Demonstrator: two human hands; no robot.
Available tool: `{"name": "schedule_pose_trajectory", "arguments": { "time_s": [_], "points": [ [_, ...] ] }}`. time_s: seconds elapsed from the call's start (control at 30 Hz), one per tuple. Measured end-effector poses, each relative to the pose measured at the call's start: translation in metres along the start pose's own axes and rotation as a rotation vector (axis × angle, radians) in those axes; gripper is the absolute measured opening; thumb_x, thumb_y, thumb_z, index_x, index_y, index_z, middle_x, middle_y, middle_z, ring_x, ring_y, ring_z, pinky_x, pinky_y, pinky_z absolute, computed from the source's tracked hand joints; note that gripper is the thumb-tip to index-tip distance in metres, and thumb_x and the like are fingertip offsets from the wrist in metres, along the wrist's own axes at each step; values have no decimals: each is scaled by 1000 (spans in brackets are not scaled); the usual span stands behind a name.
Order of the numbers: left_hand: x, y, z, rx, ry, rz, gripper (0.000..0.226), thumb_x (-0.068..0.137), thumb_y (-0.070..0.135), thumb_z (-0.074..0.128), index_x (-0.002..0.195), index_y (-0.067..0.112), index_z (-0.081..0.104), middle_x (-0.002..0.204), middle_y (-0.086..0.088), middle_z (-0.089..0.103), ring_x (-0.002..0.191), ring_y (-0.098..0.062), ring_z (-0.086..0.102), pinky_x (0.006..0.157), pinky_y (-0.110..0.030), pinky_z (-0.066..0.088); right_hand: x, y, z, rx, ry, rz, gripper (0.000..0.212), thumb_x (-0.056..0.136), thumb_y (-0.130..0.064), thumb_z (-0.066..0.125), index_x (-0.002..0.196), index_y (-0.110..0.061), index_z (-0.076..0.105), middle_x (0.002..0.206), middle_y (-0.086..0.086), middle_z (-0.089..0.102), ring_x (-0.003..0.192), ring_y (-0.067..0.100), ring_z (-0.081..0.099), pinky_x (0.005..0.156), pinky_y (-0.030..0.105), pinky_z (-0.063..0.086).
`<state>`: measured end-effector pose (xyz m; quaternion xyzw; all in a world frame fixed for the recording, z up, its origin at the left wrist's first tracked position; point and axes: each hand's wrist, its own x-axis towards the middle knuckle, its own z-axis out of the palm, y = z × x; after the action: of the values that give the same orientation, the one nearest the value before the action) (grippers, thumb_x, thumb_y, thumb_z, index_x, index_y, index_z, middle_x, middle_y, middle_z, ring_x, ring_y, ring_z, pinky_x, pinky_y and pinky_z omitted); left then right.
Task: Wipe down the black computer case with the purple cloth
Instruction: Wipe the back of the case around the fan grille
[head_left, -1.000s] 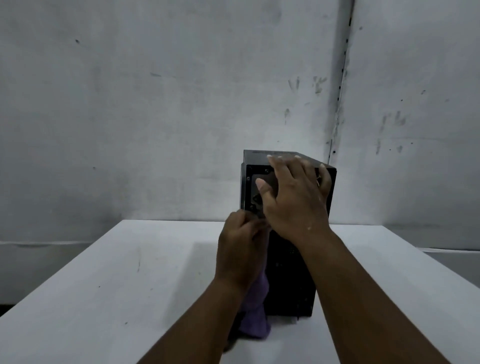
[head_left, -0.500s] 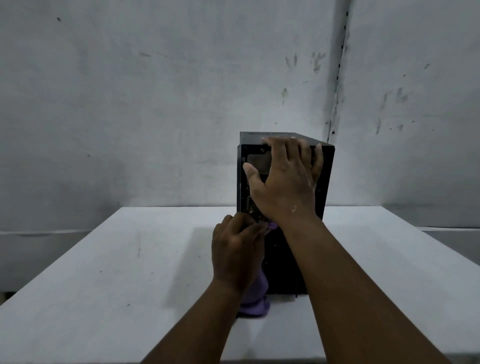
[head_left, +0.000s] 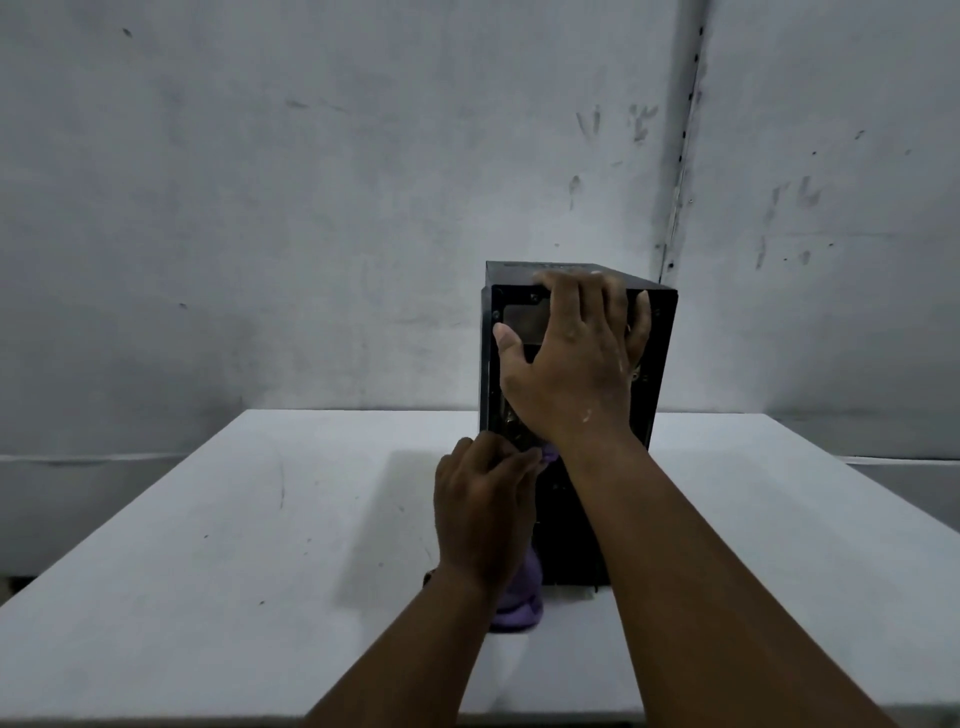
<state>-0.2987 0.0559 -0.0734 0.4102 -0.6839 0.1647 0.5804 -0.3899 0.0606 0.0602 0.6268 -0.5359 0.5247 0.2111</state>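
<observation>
I saw the black computer case (head_left: 571, 431) standing upright on the white worktop (head_left: 260, 545), just right of centre, near the far edge at 12 o'clock. My right hand (head_left: 576, 364) lay spread and unclenched against its near face, fingers hooked over the top edge. My left hand (head_left: 485, 512) was clenched around the purple cloth (head_left: 519, 603) at the case's lower left, about 7 o'clock from it; the cloth's tail touched the worktop below.

Blk case (head_left: 660, 332), purple cloth (head_left: 519, 608), wht table (head_left: 208, 545)
</observation>
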Motion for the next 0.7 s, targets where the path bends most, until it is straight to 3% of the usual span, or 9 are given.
{"name": "schedule_pose_trajectory", "arguments": {
  "time_s": [0.2,0.33,0.5,0.6,0.7],
  "points": [
    [-27,-18,0,89,-118,103,14,91,32,72,87,23,82,75,4,61,69,-19,53,59,-38,48,0,-1,3,-13,20,5,53,86,-50,62,133,-28,48,138,-9,47,146,20,27,126,52,-1],
    [-25,-13,-2,33,-92,126,25,97,37,62,90,23,82,77,3,64,70,-17,54,59,-33,47,-2,-4,6,-7,39,10,52,86,-50,61,131,-27,49,137,-8,47,146,22,28,126,55,1],
    [-16,6,7,23,-132,183,17,94,26,65,83,19,76,79,2,63,71,-16,54,63,-29,45,-2,-4,6,-10,50,3,55,85,-55,61,130,-26,49,135,-8,46,145,23,30,126,56,3],
    [-32,2,19,34,-219,221,3,90,25,77,92,23,77,90,4,69,80,-17,60,70,-34,54,-1,-3,5,-29,44,-10,59,82,-58,62,130,-26,48,133,-8,44,144,23,31,125,58,7],
    [-49,-3,24,28,-300,224,7,89,30,81,94,25,78,93,6,71,83,-16,61,71,-36,55,-1,-3,7,-46,47,-16,62,80,-60,61,130,-26,48,133,-7,43,143,24,32,124,58,8]
  ]
}}
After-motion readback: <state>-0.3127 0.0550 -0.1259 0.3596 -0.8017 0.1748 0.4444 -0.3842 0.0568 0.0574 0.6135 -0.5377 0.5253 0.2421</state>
